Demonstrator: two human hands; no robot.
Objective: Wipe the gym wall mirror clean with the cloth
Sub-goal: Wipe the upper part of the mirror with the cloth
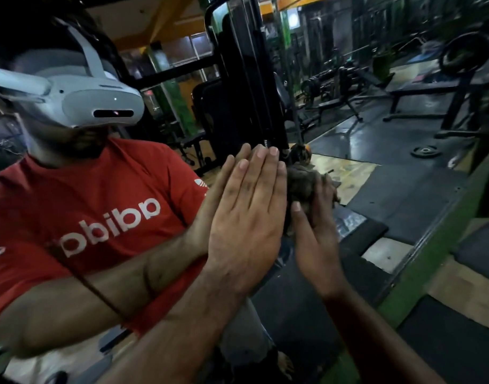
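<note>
The gym wall mirror [376, 189] fills nearly the whole view, its green-edged frame running down the right side. It reflects a person in a red T-shirt [99, 212] wearing a white headset [80, 98], with a black weight machine [246, 79] behind and benches [420, 90] on the dark floor at far right.

The left hand [246, 217] lies flat against the glass near centre, fingers straight and together, holding nothing; its reflection meets it palm to palm. The right hand [315, 217], just right of the left, presses the cloth [301, 184], a dark, crumpled wad, onto the mirror. The thumb lies along the near edge of the cloth, and the fingers appear to bear on it from behind, though dim light makes it hard to tell how far they curl.

The step in hand is judged to be the wiping stroke itself. To do it well, the cloth is best spread flatter so that more fabric meets the glass, then drawn in overlapping passes with steady pressure. The bracing left palm is likely to leave prints, so its patch should be wiped last, or the hand lifted clear. In such low light, streaks are best checked from an angle.
</note>
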